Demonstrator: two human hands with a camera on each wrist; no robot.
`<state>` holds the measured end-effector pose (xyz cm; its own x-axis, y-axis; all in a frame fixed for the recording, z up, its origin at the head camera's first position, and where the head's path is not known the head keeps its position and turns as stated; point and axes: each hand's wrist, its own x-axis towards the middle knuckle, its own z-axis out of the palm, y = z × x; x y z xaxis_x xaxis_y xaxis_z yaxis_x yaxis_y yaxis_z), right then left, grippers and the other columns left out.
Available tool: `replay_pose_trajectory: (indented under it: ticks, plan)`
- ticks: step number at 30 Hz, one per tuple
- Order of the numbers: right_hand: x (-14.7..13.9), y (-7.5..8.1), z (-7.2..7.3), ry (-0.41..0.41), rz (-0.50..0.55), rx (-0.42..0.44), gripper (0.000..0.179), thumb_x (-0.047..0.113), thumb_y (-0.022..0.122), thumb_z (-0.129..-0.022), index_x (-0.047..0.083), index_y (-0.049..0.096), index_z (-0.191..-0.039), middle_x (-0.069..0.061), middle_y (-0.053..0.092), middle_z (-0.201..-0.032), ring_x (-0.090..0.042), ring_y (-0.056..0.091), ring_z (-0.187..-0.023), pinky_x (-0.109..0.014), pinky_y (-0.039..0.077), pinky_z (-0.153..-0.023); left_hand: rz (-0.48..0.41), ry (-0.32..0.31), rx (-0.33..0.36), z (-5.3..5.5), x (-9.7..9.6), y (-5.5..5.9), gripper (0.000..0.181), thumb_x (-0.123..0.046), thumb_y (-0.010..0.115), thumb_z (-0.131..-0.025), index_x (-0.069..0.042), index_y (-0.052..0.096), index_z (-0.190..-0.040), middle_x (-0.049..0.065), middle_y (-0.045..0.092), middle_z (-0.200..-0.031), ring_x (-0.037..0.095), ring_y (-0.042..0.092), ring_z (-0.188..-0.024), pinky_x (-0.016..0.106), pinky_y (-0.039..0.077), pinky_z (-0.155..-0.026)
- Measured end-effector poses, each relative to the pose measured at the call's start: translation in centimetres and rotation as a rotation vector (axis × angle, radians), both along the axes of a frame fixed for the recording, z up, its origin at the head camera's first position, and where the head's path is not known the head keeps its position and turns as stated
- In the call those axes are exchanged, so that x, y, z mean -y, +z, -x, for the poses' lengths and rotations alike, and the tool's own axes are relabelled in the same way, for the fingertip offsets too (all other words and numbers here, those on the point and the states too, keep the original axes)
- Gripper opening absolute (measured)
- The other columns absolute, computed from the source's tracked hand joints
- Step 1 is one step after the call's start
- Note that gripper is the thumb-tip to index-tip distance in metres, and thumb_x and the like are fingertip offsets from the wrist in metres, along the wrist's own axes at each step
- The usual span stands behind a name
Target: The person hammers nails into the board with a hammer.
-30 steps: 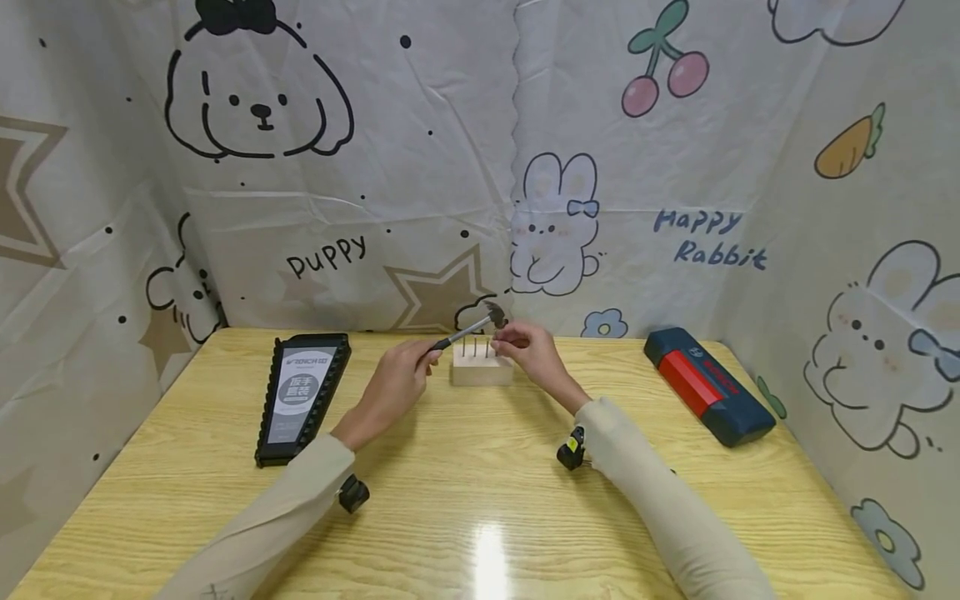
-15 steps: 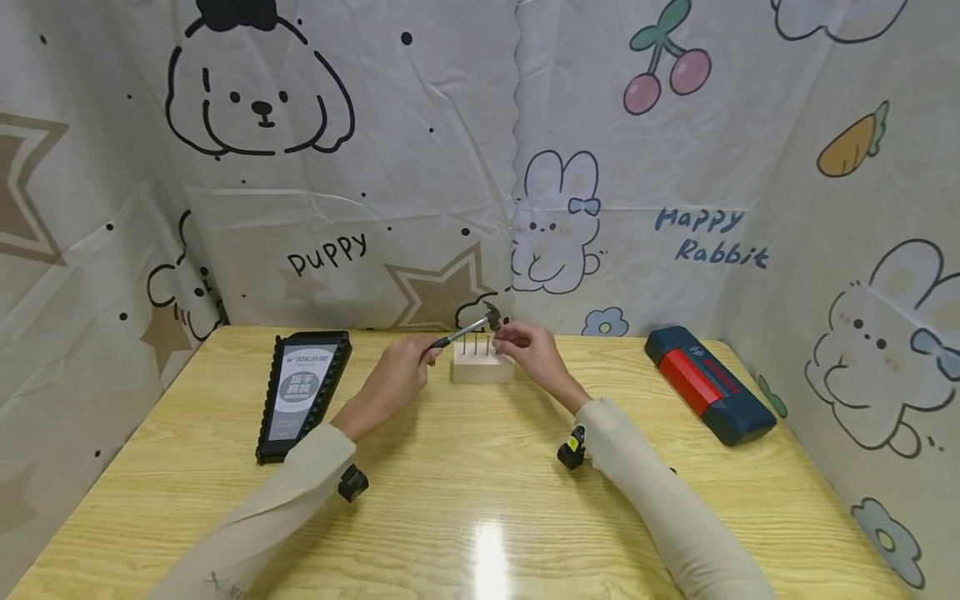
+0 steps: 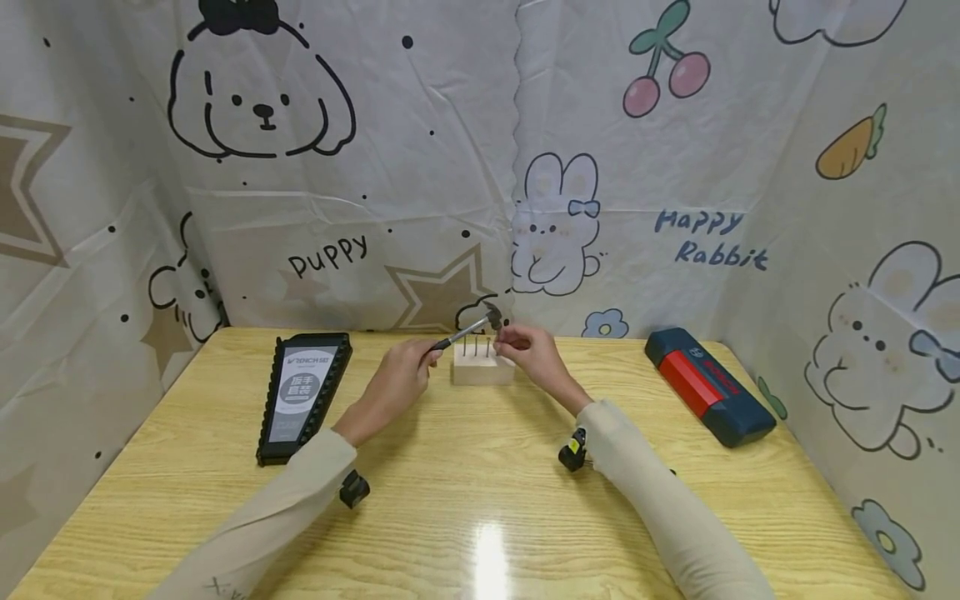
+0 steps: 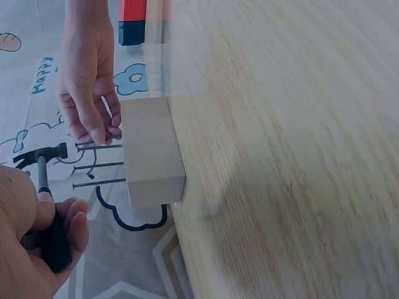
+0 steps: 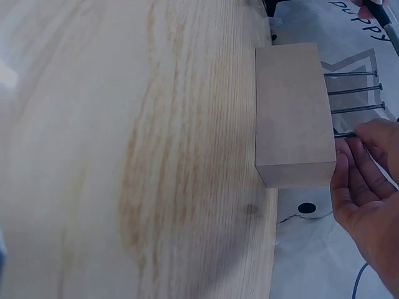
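Note:
A pale wooden block (image 3: 482, 375) lies near the table's far edge, with several thin nails (image 5: 356, 91) standing in its top in a row. At the row's right end, my right hand (image 3: 536, 354) pinches another nail (image 5: 344, 134) between thumb and fingertips, its point at the block's top face. My left hand (image 3: 397, 375) grips the dark handle of a claw hammer (image 3: 472, 327). The hammer's black head (image 4: 47, 154) is raised over the nails, close to the right fingertips. In the left wrist view, the fingers curl round the handle's lower part.
A black wrench-set rack (image 3: 303, 392) with a printed label lies at left, close to the left forearm. On the right is a dark blue and red Bosch case (image 3: 708, 383). A patterned cloth (image 3: 420, 192) hangs behind the wood-grain table (image 3: 450, 492).

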<state>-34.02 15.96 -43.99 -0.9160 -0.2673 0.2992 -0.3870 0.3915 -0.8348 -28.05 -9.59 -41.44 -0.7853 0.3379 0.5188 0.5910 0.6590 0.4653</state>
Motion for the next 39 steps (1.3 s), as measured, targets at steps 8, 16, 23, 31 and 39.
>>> replay_pose_trajectory:
  ticks: [8, 16, 23, 31, 39]
  plan:
    - [0.1, 0.1, 0.0, 0.004, -0.017, -0.007, 0.017, 0.005, 0.072, -0.099, -0.006, 0.073, -0.113, -0.02, 0.075, -0.108, -0.028, 0.073, -0.098, -0.029, 0.059, -0.087, 0.014, 0.004, 0.018, 0.2, -0.1, 0.3, 0.015, -0.002, 0.06, -0.106, 0.003, 0.071, -0.097, 0.012, 0.07, -0.086, 0.021, 0.065, -0.073, 0.036, 0.055, -0.065]
    - [-0.2, 0.3, 0.1, 0.002, -0.021, 0.007, 0.025, 0.007, 0.07, -0.101, -0.008, 0.071, -0.121, -0.02, 0.075, -0.111, -0.03, 0.072, -0.1, -0.032, 0.059, -0.088, -0.118, -0.021, -0.071, 0.2, -0.5, 0.8, 0.013, -0.001, 0.057, -0.107, 0.005, 0.068, -0.105, 0.014, 0.067, -0.089, 0.024, 0.066, -0.076, 0.036, 0.057, -0.066]
    - [-0.1, 0.0, 0.0, 0.02, 0.001, -0.011, 0.013, 0.005, 0.072, -0.099, -0.004, 0.075, -0.108, -0.019, 0.076, -0.105, -0.026, 0.073, -0.093, -0.022, 0.057, -0.081, 0.007, -0.001, 0.063, -0.1, -0.4, -0.5, 0.017, 0.0, 0.059, -0.105, 0.001, 0.068, -0.091, 0.012, 0.067, -0.082, 0.022, 0.063, -0.071, 0.036, 0.055, -0.065]
    - [0.0, -0.2, -0.2, -0.001, -0.026, 0.011, 0.015, 0.008, 0.072, -0.1, -0.001, 0.074, -0.111, -0.017, 0.076, -0.106, -0.025, 0.072, -0.095, -0.027, 0.057, -0.083, -0.031, 0.02, 0.048, -0.1, -0.1, -1.3, 0.013, 0.001, 0.061, -0.104, 0.004, 0.07, -0.094, 0.013, 0.069, -0.083, 0.023, 0.066, -0.073, 0.037, 0.056, -0.066]
    - [0.1, 0.2, -0.3, -0.011, -0.023, 0.033, 0.017, 0.009, 0.072, -0.1, -0.002, 0.073, -0.114, -0.017, 0.075, -0.109, -0.024, 0.072, -0.096, -0.027, 0.057, -0.084, -0.077, 0.014, 0.007, -0.2, 0.0, -1.4, 0.011, 0.002, 0.062, -0.103, 0.004, 0.069, -0.094, 0.013, 0.07, -0.084, 0.024, 0.067, -0.074, 0.037, 0.057, -0.065]
